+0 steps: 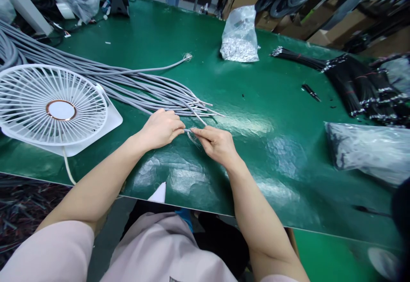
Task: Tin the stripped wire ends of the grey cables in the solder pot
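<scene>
My left hand [164, 129] is closed around a grey cable near its end, low over the table. Just to its right, my right hand [218, 142] pinches the end of that cable. Fine loose strands [193, 138] curl out between the two hands. Behind them lies a bundle of grey cables [160, 90], running in from the left, with pale ends gathered near my fingers. One separate cable [150, 69] ends farther back in a frayed, bushy tip [187, 56].
A white fan [101, 125] stands at the left. At the back is a plastic bag of small silvery parts [239, 45]. Black wire bundles [346, 81], a small black tool [310, 92] and another plastic bag [368, 147] lie at the right. The table's front edge [198, 210] is near my body.
</scene>
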Available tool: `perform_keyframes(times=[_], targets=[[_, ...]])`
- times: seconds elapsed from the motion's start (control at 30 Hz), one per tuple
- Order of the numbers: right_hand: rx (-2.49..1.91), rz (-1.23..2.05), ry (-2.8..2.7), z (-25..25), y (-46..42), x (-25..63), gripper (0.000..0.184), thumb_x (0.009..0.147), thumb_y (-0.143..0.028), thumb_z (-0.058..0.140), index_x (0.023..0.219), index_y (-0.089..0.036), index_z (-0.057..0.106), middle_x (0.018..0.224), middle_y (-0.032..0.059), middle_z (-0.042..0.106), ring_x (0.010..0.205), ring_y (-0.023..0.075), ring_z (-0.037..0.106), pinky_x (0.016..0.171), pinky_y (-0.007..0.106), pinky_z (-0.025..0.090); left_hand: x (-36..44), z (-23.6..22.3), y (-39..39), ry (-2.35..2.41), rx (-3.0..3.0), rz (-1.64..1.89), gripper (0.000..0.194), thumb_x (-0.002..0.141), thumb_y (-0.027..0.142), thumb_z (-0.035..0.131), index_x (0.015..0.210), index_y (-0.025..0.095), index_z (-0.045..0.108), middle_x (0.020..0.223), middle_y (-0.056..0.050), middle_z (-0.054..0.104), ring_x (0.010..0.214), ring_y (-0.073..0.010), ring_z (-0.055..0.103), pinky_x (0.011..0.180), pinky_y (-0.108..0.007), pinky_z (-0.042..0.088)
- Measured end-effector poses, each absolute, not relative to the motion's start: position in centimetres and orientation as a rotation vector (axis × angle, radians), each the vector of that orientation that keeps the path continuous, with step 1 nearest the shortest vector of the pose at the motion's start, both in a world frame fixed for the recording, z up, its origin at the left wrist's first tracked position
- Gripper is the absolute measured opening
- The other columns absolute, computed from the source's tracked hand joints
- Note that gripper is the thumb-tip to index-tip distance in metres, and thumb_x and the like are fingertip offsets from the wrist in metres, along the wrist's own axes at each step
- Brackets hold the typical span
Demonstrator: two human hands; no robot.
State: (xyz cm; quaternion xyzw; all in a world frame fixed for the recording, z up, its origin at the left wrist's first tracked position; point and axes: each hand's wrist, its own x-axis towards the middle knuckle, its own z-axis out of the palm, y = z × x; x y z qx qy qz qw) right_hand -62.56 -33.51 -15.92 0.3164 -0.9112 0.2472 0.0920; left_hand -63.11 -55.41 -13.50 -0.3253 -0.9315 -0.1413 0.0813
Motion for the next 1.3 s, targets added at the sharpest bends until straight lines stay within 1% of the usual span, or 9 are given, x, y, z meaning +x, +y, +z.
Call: perform_keyframes(times=[0.23, 0.4, 0.67, 0.8, 0.93, 1.03, 1.1, 1.2, 1.3], targets=[[0.932, 1.081, -2.659, -16.7, -33.5, -63.0, 0.028, 0.091, -0.023, 0.053, 0.107, -0.019, 0.075, 0.078, 0.0061, 0.071, 0.068, 0.0154, 0.064, 0.062, 0.026, 0.045, -63.1, -13.5, -55.6, -2.791, -0.951, -0.457, 0.019, 0.090, 0.029, 0.057, 0.092, 0.019, 0.073, 0.082, -0.004, 0.071, 0.083, -0.0196, 0.060, 0.070, -0.033, 0.033], [0.894, 1.336, -2.606, -16.6, -33.9, -63.2, 0.025, 0.088, -0.023, 0.056, 0.105, -0.022, 0.075, 0.087, 0.0046, 0.075, 0.075, 0.0160, 0.068, 0.069, 0.027, 0.051, -63.1, -13.4, -55.6, -2.814, -0.952, -0.443, 0.019, 0.090, 0.030, 0.056, 0.093, 0.019, 0.073, 0.083, -0.004, 0.072, 0.083, -0.0195, 0.061, 0.070, -0.033, 0.034], [0.739, 1.471, -2.594, -16.9, -34.4, -63.4, 0.027, 0.085, -0.023, 0.058, 0.106, -0.024, 0.075, 0.103, 0.0039, 0.076, 0.091, 0.0190, 0.071, 0.084, 0.031, 0.054, -63.1, -13.5, -55.5, -2.835, -0.947, -0.455, 0.020, 0.091, 0.030, 0.055, 0.094, 0.019, 0.071, 0.086, -0.004, 0.072, 0.085, -0.0202, 0.062, 0.072, -0.033, 0.039], [0.672, 1.582, -2.586, -17.0, -34.5, -63.5, 0.026, 0.083, -0.025, 0.058, 0.102, -0.022, 0.076, 0.099, 0.0049, 0.076, 0.088, 0.0196, 0.071, 0.081, 0.032, 0.054, -63.0, -13.8, -55.3, -2.811, -0.967, -0.567, 0.018, 0.091, 0.025, 0.054, 0.100, 0.019, 0.068, 0.094, -0.003, 0.072, 0.089, -0.0191, 0.062, 0.077, -0.031, 0.043], [0.593, 1.685, -2.583, -16.7, -34.6, -63.6, 0.026, 0.082, -0.026, 0.058, 0.100, -0.021, 0.077, 0.098, 0.0056, 0.077, 0.085, 0.0209, 0.071, 0.078, 0.034, 0.054, -62.8, -14.4, -54.9, -2.747, -0.992, -0.704, 0.016, 0.089, 0.021, 0.054, 0.101, 0.018, 0.065, 0.096, -0.004, 0.070, 0.090, -0.0180, 0.061, 0.078, -0.029, 0.046], [0.573, 1.758, -2.560, -16.4, -34.6, -63.7, 0.026, 0.080, -0.025, 0.058, 0.097, -0.021, 0.077, 0.095, 0.0051, 0.077, 0.083, 0.0205, 0.069, 0.077, 0.034, 0.053, -62.7, -14.8, -54.4, -2.689, -0.974, -0.737, 0.017, 0.089, 0.026, 0.056, 0.102, 0.019, 0.065, 0.095, -0.005, 0.068, 0.089, -0.0183, 0.060, 0.079, -0.030, 0.046], [0.561, 1.833, -2.533, -16.3, -34.7, -63.7, 0.026, 0.079, -0.026, 0.059, 0.097, -0.020, 0.077, 0.092, 0.0052, 0.076, 0.076, 0.0189, 0.068, 0.072, 0.032, 0.053, -62.8, -15.0, -54.2, -2.660, -0.962, -0.731, 0.018, 0.090, 0.029, 0.056, 0.100, 0.019, 0.067, 0.092, -0.006, 0.067, 0.087, -0.0188, 0.059, 0.079, -0.030, 0.045], [0.512, 1.923, -2.527, -16.0, -34.7, -63.7, 0.029, 0.079, -0.029, 0.058, 0.100, -0.019, 0.075, 0.078, 0.0035, 0.072, 0.062, 0.0147, 0.061, 0.062, 0.029, 0.049, -62.9, -15.0, -53.9, -2.616, -0.971, -0.782, 0.018, 0.091, 0.030, 0.055, 0.093, 0.019, 0.069, 0.086, -0.006, 0.065, 0.082, -0.0179, 0.055, 0.078, -0.030, 0.044], [0.444, 1.941, -2.556, -15.8, -34.8, -63.7, 0.030, 0.079, -0.027, 0.056, 0.100, -0.016, 0.074, 0.062, -0.0004, 0.062, 0.053, 0.0116, 0.053, 0.056, 0.026, 0.045, -62.8, -14.7, -53.9, -2.574, -1.024, -0.910, 0.014, 0.088, 0.027, 0.058, 0.087, 0.019, 0.070, 0.087, -0.006, 0.064, 0.082, -0.0171, 0.053, 0.078, -0.031, 0.043]])
